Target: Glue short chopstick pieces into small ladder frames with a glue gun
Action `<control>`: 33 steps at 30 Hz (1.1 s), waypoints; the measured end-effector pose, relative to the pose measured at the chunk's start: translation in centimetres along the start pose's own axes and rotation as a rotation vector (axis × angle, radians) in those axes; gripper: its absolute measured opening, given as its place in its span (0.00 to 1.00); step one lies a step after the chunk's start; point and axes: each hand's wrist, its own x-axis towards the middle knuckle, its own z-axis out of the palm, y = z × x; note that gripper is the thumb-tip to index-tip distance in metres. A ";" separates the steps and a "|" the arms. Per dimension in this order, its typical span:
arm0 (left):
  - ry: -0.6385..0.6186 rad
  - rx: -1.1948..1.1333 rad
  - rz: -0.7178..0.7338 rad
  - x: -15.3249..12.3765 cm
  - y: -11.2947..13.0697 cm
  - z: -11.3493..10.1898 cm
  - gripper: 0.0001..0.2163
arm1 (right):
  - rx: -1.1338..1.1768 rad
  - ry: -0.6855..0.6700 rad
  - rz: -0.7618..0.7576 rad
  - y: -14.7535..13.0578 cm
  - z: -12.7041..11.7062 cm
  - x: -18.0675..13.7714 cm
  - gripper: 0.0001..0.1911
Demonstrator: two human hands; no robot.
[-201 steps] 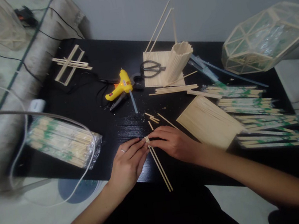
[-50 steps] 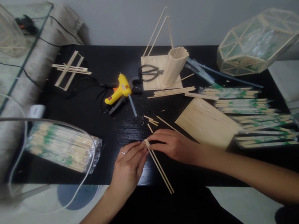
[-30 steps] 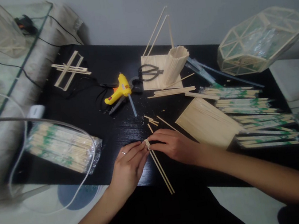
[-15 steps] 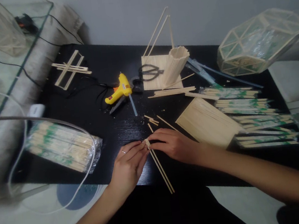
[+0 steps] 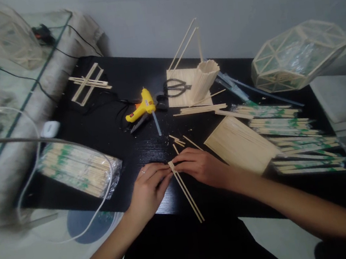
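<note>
Near the table's front edge, my left hand (image 5: pixel 150 188) and my right hand (image 5: pixel 201 167) meet with closed fingertips at the upper end of some thin wooden sticks (image 5: pixel 188 197). Two long sticks run side by side from the fingers toward my lap, with a short piece between them at the top. My left hand pinches them from the left and my right hand from the right. Just beyond the fingers lie several short stick pieces (image 5: pixel 177 140). A yellow glue gun (image 5: pixel 143 105) with a glue stick in its back rests farther off.
A stick board (image 5: pixel 241 144) and wrapped chopsticks (image 5: pixel 305 144) lie to the right. Behind stand a stick cylinder (image 5: pixel 203 84) on a square base and black scissors (image 5: pixel 175 87). A plastic-wrapped chopstick bundle (image 5: pixel 78 169) and white cable (image 5: pixel 38 160) are left; a geometric frame (image 5: pixel 299 55) stands far right.
The camera view has shifted slightly, so the tabletop things appear a little lower and to the right. Both hands keep their pinch on the sticks, with little movement.
</note>
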 end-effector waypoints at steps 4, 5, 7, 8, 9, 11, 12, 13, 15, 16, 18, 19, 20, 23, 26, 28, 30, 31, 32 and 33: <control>0.004 -0.053 -0.106 0.0 -0.4 -0.3 0.03 | 0.030 0.054 0.112 -1.1 0.5 -0.1 0.07; 0.002 -0.052 -0.127 0.0 -0.5 -0.3 0.03 | 0.027 0.076 0.161 -1.6 0.7 -0.2 0.06; -0.015 -0.036 -0.143 0.0 -0.8 -0.4 0.05 | 0.006 0.087 0.252 -2.7 1.2 -0.4 0.09; -0.035 -0.023 -0.136 0.2 -0.9 -0.4 0.06 | -0.016 0.075 0.285 -3.2 1.5 -0.5 0.14; -0.064 -0.009 -0.127 0.3 -1.0 -0.5 0.08 | -0.038 0.062 0.312 -3.7 1.7 -0.5 0.16; -0.141 0.013 -0.105 0.8 -1.1 -0.8 0.11 | -0.067 0.042 0.350 -4.5 2.1 -0.4 0.15; -0.180 0.018 -0.096 1.0 -1.1 -1.0 0.12 | -0.065 0.035 0.367 -4.8 2.2 -0.4 0.14; -0.214 0.021 -0.086 1.3 -1.2 -1.3 0.12 | -0.055 0.028 0.379 -5.0 2.2 -0.3 0.13; -0.258 0.024 -0.067 1.6 -1.2 -1.9 0.10 | -0.026 0.013 0.394 -5.0 2.1 -0.2 0.14; -0.269 0.027 -0.058 1.7 -1.3 -2.2 0.09 | -0.009 0.003 0.395 -5.0 2.0 -0.1 0.16; -0.285 0.036 -0.040 1.6 -1.4 -2.8 0.07 | 0.025 -0.012 0.391 -4.7 1.9 -0.1 0.18; -0.289 0.041 -0.031 1.5 -1.5 -3.0 0.06 | 0.044 -0.014 0.387 -4.6 1.9 -0.1 0.18; -0.293 0.045 -0.024 1.3 -1.5 -3.2 0.06 | 0.062 -0.014 0.383 -4.4 1.9 -0.1 0.18; -0.310 0.056 -0.018 0.7 -1.7 -3.5 0.05 | 0.085 0.004 0.366 -4.2 2.2 -0.1 0.17; -0.328 0.068 -0.029 0.3 -1.7 -3.6 0.04 | 0.056 0.024 0.327 -4.2 2.5 0.0 0.14; -0.329 0.080 -0.027 0.3 -1.7 -3.4 0.04 | 0.028 0.030 0.308 -4.3 2.6 0.0 0.11; -0.321 0.087 -0.016 0.3 -1.6 -3.2 0.05 | 0.003 0.032 0.295 -4.2 2.7 0.0 0.09; -0.318 0.088 -0.010 0.4 -1.6 -3.0 0.05 | -0.007 0.033 0.287 -4.2 2.7 0.1 0.08; -0.316 0.090 -0.007 0.5 -1.6 -2.9 0.04 | -0.015 0.031 0.280 -4.2 2.8 0.1 0.07; -0.316 0.092 -0.005 0.5 -1.5 -2.8 0.04 | -0.024 0.029 0.275 -4.2 2.9 0.0 0.07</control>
